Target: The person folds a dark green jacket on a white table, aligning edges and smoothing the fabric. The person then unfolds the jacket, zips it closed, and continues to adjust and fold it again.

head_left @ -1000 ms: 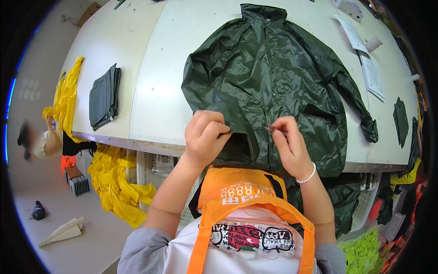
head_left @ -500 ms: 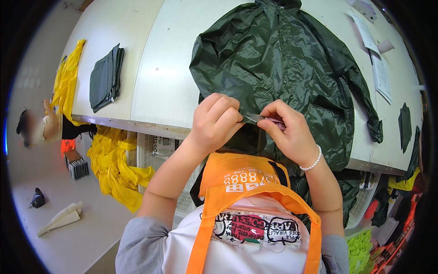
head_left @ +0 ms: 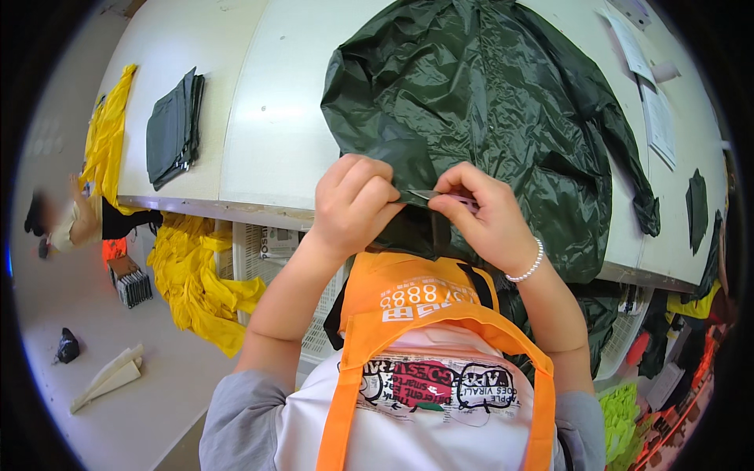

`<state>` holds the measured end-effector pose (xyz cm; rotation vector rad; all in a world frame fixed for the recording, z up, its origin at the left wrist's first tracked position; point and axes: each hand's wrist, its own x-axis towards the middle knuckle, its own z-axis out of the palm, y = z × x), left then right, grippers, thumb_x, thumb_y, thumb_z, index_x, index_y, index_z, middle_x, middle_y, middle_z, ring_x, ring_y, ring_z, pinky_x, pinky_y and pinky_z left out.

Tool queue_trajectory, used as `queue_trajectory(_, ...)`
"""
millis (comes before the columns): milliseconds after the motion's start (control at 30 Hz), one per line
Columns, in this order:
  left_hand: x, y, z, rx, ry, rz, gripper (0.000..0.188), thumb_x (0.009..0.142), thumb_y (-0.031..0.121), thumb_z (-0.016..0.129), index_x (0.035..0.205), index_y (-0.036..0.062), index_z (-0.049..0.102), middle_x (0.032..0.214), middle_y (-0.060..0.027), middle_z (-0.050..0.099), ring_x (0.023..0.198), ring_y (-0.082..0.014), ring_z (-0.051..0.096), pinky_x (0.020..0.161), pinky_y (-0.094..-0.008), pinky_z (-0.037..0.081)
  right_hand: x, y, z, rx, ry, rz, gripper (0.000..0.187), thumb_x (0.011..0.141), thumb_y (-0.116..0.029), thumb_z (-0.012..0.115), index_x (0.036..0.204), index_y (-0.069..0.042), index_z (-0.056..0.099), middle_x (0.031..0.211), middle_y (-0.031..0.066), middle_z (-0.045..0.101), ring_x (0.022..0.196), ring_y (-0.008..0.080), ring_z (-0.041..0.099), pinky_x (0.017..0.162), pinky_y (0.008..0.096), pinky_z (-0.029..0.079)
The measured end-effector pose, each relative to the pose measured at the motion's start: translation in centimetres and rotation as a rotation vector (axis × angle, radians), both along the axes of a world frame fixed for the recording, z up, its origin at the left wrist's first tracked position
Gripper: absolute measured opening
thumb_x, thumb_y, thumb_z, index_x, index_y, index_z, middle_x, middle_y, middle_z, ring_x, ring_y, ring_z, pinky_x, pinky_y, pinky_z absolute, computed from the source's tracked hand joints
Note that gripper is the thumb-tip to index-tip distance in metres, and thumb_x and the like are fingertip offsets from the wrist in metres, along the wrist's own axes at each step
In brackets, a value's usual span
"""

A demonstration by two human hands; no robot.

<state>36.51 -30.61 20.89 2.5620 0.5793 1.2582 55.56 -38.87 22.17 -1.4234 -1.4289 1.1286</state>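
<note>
A dark green, shiny raincoat [head_left: 503, 94] lies spread on the table, its hem hanging at the front edge. My left hand [head_left: 349, 200] is closed, pinching the hem's edge between thumb and fingers. Close beside it, my right hand [head_left: 487, 212] grips a pair of small thread snips [head_left: 422, 193] with pale pinkish handles. Their metal blades point left toward the pinched hem, near my left fingertips. Whether the blades touch the cloth is too small to tell. Most of the handles are hidden in my right palm.
Left on the white table [head_left: 271, 141] are folded dark green garments [head_left: 174, 129] and yellow cloth [head_left: 110, 141]. More yellow cloth [head_left: 188, 282] hangs below, near white crates [head_left: 250, 255]. Printed sheets [head_left: 658, 122] and a small dark green piece [head_left: 697, 210] lie right. Another person [head_left: 75, 224] is far left.
Both hands have shifted slightly left along the hem. The snips have moved with my right hand, and more of their blades shows now. The raincoat's front edge has shifted a little.
</note>
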Motion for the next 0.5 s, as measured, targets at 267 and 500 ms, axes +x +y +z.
queue_trajectory(267, -15.7, 1.8, -1.4, -0.311, 0.307, 0.575, 0.024, 0.056, -0.01, 0.061, 0.076, 0.0012, 0.054, 0.079, -0.0116, 0.056, 0.076, -0.0301, 0.056, 0.069, -0.0337, 0.045, 2.6, -3.0, -5.9, -0.235, -0.305, -0.206, 0.018, 0.085, -0.019, 0.065, 0.096, -0.006, 0.06, 0.087, 0.0132, 0.064, 0.076, 0.0275, 0.065, 0.067, 0.0344, 0.051)
queue_trajectory(500, -19.3, 3.0, 0.8, -0.614, 0.421, 0.615, 0.047, 0.079, -0.004, 0.06, 0.124, -0.0002, 0.052, 0.125, -0.013, 0.055, 0.117, -0.0249, 0.052, 0.1, -0.0345, 0.038, 12.9, -11.4, -12.3, -0.242, -0.793, -0.612, 0.021, 0.088, -0.008, 0.054, 0.107, -0.007, 0.062, 0.102, 0.014, 0.062, 0.094, 0.0344, 0.059, 0.078, 0.0406, 0.049)
